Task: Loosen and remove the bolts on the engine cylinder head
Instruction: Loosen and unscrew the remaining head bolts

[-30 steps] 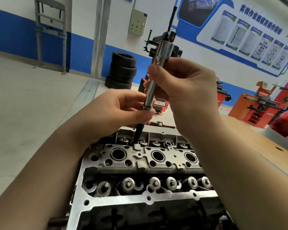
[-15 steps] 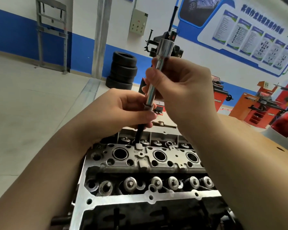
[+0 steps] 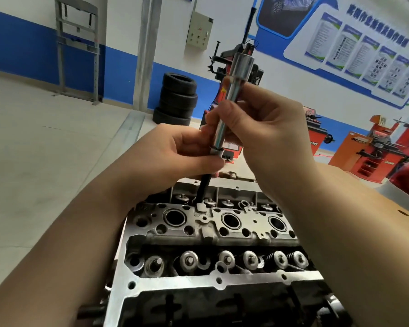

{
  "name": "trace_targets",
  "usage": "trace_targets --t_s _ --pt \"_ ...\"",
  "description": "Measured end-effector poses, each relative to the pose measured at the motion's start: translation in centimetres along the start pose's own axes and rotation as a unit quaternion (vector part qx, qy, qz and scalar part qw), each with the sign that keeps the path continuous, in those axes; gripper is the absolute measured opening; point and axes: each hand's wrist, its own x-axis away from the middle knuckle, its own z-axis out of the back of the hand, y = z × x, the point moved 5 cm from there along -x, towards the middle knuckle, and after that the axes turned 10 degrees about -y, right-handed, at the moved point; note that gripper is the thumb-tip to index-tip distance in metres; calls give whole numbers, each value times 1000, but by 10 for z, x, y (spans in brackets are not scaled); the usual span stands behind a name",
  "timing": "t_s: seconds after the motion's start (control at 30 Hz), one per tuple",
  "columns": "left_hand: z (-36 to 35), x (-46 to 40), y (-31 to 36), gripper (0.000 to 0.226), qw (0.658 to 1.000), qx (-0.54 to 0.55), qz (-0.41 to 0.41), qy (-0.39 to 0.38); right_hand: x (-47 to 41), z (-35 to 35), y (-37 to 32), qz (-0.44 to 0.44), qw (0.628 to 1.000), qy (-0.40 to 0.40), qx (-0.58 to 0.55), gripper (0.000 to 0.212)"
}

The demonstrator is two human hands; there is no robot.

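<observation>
The cylinder head (image 3: 222,232) fills the near middle, on the surface (image 3: 364,204). My right hand (image 3: 265,128) grips the chrome extension bar (image 3: 227,107); my left hand (image 3: 175,156) pinches its lower joint, where a black bolt (image 3: 203,190) stands half out at the far left. One bolt nearly free, I reckon; another head (image 3: 243,204) waits farther right.
</observation>
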Motion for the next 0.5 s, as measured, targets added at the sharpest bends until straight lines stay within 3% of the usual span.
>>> trace_targets --t_s 0.1,0.23,0.3,0.5 --pt "-2 2 -1 29 998 55 4 -40 3 -2 3 -5 998 -17 -66 33" --pt "4 -3 -1 37 996 -77 5 47 5 0 5 -17 999 38 -23 18" --pt "7 -3 -3 43 994 -87 11 58 4 2 5 -17 998 59 21 23" --pt "-3 0 -5 32 996 57 6 -67 7 5 6 23 999 47 -6 26"
